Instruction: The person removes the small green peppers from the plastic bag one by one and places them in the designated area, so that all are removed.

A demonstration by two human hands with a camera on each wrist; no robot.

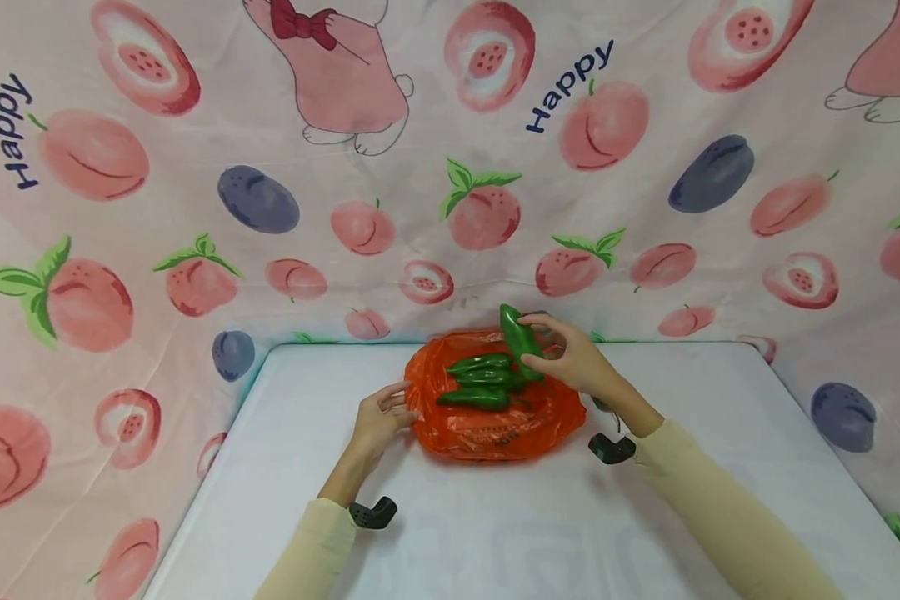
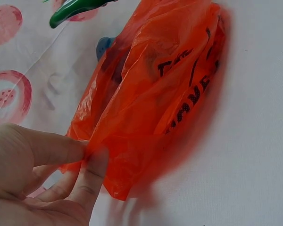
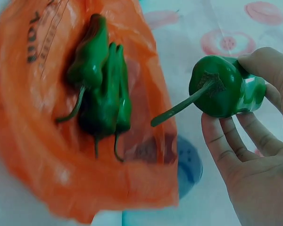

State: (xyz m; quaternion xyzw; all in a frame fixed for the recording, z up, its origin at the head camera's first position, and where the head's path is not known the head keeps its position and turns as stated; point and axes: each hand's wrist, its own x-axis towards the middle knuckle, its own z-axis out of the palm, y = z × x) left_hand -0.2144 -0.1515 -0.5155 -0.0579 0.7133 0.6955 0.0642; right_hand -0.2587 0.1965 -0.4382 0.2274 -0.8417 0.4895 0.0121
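Note:
An orange-red plastic bag (image 1: 487, 437) lies on the white table, with several green peppers (image 1: 483, 397) side by side on it. My right hand (image 1: 573, 358) holds one more green pepper (image 1: 520, 340) above the bag's far right part. In the right wrist view the thumb and fingers are round this pepper (image 3: 221, 89), its stem pointing toward the bag (image 3: 61, 174). At the bag's left edge is my left hand (image 1: 378, 421). The left wrist view shows its thumb and fingers pinching the bag's edge (image 2: 113, 160).
A white table (image 1: 285, 467) reaches back to a pink cloth (image 1: 435, 125) printed with peaches, which hangs behind and at the sides. Black devices (image 1: 611, 448) are strapped at both wrists.

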